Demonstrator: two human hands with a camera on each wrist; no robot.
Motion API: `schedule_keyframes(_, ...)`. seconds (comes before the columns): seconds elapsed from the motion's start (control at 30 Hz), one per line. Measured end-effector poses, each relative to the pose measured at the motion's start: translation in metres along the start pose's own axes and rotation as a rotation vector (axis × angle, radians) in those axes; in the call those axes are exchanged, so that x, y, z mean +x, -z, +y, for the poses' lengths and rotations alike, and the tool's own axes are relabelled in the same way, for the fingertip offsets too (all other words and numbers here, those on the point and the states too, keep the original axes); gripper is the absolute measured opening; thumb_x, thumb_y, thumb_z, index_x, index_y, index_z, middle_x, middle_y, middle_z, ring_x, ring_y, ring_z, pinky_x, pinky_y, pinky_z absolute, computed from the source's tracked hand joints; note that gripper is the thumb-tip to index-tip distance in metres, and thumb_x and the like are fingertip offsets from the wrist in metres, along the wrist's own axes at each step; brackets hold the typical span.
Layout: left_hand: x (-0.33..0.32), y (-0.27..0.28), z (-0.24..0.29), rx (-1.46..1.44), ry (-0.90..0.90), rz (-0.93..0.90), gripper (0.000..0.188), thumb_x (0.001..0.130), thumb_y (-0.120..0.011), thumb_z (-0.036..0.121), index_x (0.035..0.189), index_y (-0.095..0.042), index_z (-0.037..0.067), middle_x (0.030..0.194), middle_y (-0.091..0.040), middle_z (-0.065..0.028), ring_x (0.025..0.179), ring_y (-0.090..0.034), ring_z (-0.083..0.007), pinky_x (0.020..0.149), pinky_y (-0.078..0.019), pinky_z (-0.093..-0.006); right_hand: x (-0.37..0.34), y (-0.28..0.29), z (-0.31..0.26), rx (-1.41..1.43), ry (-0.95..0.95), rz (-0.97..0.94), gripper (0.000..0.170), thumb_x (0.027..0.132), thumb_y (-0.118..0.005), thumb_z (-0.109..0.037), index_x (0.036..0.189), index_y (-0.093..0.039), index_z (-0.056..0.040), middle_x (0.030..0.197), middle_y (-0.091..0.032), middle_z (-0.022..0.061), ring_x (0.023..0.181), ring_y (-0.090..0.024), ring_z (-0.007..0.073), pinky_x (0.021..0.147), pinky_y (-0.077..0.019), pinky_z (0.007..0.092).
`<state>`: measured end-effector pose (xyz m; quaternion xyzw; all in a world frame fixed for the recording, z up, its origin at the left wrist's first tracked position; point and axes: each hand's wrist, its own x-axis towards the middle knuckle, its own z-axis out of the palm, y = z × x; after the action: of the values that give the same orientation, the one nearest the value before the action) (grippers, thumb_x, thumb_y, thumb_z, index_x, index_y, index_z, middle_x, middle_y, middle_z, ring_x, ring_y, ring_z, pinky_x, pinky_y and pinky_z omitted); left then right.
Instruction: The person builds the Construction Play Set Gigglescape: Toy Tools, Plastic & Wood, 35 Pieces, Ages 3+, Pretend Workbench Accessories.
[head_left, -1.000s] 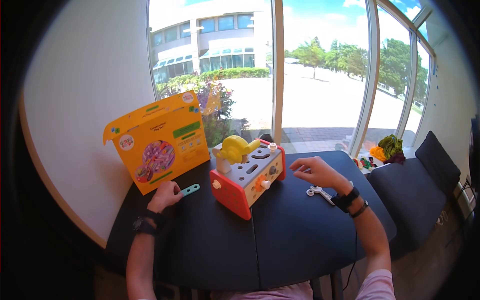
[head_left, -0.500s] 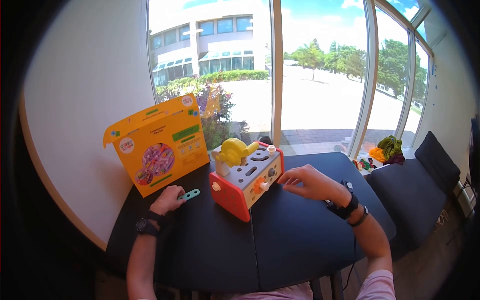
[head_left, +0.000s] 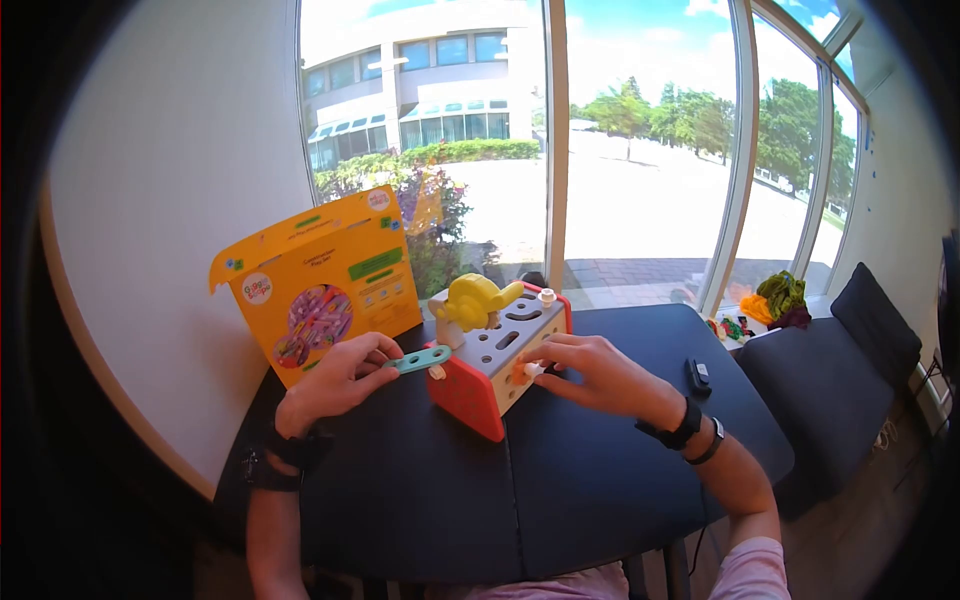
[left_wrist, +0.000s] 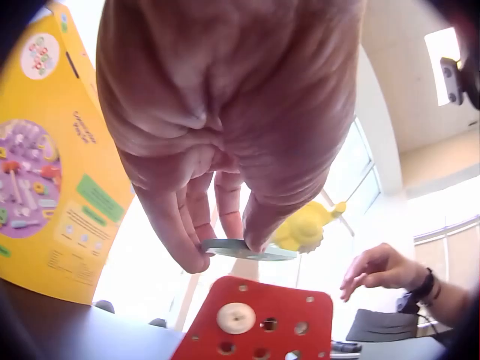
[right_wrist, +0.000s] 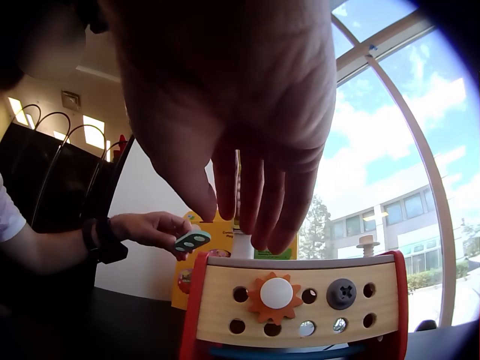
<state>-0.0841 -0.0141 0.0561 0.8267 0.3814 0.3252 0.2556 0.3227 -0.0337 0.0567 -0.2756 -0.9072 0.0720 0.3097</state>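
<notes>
My left hand (head_left: 340, 378) pinches a teal strip with holes (head_left: 426, 358) between thumb and fingers. It holds the strip above the red end panel (left_wrist: 300, 296) of a toy workbench (head_left: 465, 402), near a white bolt head (left_wrist: 236, 318). At the bench front, my right hand (head_left: 605, 378) reaches in with loosely bent fingers. In the right wrist view its fingertips hang over the top edge, nothing between them. Below them sit an orange gear (right_wrist: 259, 301) with a white bolt (right_wrist: 277, 292) and a grey screw (right_wrist: 342, 294). A yellow rounded piece (head_left: 475, 300) is mounted on top.
A yellow play-set box (head_left: 385, 295) stands upright at the back left of the black table (head_left: 420, 500). A small black device (head_left: 698, 376) lies on the right. Tall windows rise behind, and a dark chair (head_left: 820, 375) is beside the table.
My left hand has lifted the teal strip off the table and carried it right, to the bench's end. My right hand has moved left and closer to the bench front.
</notes>
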Motion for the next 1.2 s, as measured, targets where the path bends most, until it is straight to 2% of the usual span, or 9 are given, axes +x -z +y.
schedule_keyframes(0.1,0.015,-0.022,0.028,0.088,-0.086,-0.035,0.024,0.104,-0.077,0.013,0.125,-0.068,0.004,0.117,-0.07,-0.0092,0.103,-0.071,-0.0192,0.092,-0.06,-0.0356,0.011,-0.017,-0.006,0.062,-0.049,0.067,0.031,0.104,-0.075,-0.018,0.132,-0.075,-0.004,0.129,-0.075,0.0164,0.106,-0.077,0.0351,0.096,-0.0609,0.0416)
schedule_keyframes(0.2,0.033,-0.043,0.034,0.243,-0.216,-0.034,0.021,0.106,-0.074,0.016,0.121,-0.067,0.003,0.111,-0.068,-0.0149,0.099,-0.071,-0.0298,0.087,-0.0581,-0.0383,0.018,-0.026,-0.006,0.064,-0.059,0.074,0.031,0.103,-0.077,-0.018,0.131,-0.076,-0.0035,0.13,-0.075,0.0152,0.106,-0.077,0.0343,0.096,-0.0605,0.0417)
schedule_keyframes(0.23,0.036,-0.05,0.034,0.238,-0.229,-0.014,0.02,0.106,-0.073,0.018,0.119,-0.067,0.004,0.11,-0.067,-0.0166,0.101,-0.071,-0.0327,0.087,-0.0569,-0.0408,0.021,-0.029,-0.004,0.06,-0.033,0.102,0.026,0.102,-0.076,-0.015,0.125,-0.078,-0.0021,0.125,-0.076,0.014,0.103,-0.078,0.0338,0.095,-0.0609,0.0414)
schedule_keyframes(0.37,0.048,-0.065,0.025,0.289,-0.226,-0.025,0.022,0.107,-0.072,0.021,0.121,-0.068,0.004,0.113,-0.068,-0.0168,0.103,-0.073,-0.0321,0.088,-0.0581,-0.0432,0.023,-0.038,0.022,0.035,-0.077,0.061,0.022,0.101,-0.076,-0.01,0.12,-0.079,-0.0003,0.118,-0.077,0.0135,0.102,-0.078,0.0335,0.093,-0.0612,0.0413)
schedule_keyframes(0.47,0.048,-0.068,0.02,0.228,-0.231,0.013,0.023,0.106,-0.074,0.02,0.123,-0.07,0.005,0.105,-0.066,-0.0133,0.085,-0.068,-0.0262,0.079,-0.0567,-0.0379,0.021,-0.042,0.027,0.038,-0.086,0.088,0.02,0.099,-0.076,-0.007,0.117,-0.079,0.0007,0.115,-0.077,0.0138,0.103,-0.078,0.0333,0.093,-0.0614,0.041)
schedule_keyframes(0.57,0.049,-0.067,0.013,0.218,-0.253,0.029,0.024,0.106,-0.075,0.021,0.124,-0.07,0.005,0.105,-0.068,-0.0133,0.086,-0.071,-0.0258,0.08,-0.0577,-0.0375,0.022,-0.043,0.029,0.041,-0.069,0.113,0.019,0.098,-0.076,-0.005,0.116,-0.079,0.001,0.115,-0.078,0.0145,0.103,-0.078,0.0335,0.093,-0.0615,0.0405)
schedule_keyframes(0.67,0.046,-0.062,0.015,0.211,-0.178,-0.018,0.024,0.106,-0.074,0.02,0.124,-0.07,0.003,0.11,-0.071,-0.0153,0.097,-0.075,-0.0295,0.087,-0.0595,-0.0402,0.023,-0.044,0.03,0.039,-0.082,0.121,0.02,0.098,-0.076,-0.005,0.116,-0.079,0.0009,0.115,-0.078,0.015,0.103,-0.078,0.0337,0.094,-0.0617,0.0404)
schedule_keyframes(1.07,0.045,-0.058,0.016,0.233,-0.222,-0.016,0.02,0.104,-0.075,0.016,0.117,-0.073,0.002,0.104,-0.072,-0.0151,0.092,-0.074,-0.0295,0.084,-0.0591,-0.0396,0.026,-0.044,0.036,0.021,-0.154,0.129,0.018,0.098,-0.078,-0.009,0.114,-0.082,-0.0006,0.109,-0.081,0.0173,0.101,-0.079,0.034,0.093,-0.0618,0.0412)
schedule_keyframes(1.2,0.046,-0.059,0.012,0.231,-0.24,0.003,0.017,0.103,-0.076,0.014,0.116,-0.074,0.005,0.098,-0.072,-0.0119,0.087,-0.074,-0.0241,0.08,-0.0584,-0.0367,0.026,-0.042,0.033,0.027,-0.156,0.12,0.019,0.098,-0.078,-0.009,0.115,-0.081,-0.0004,0.11,-0.081,0.0176,0.101,-0.079,0.0341,0.093,-0.0617,0.041)
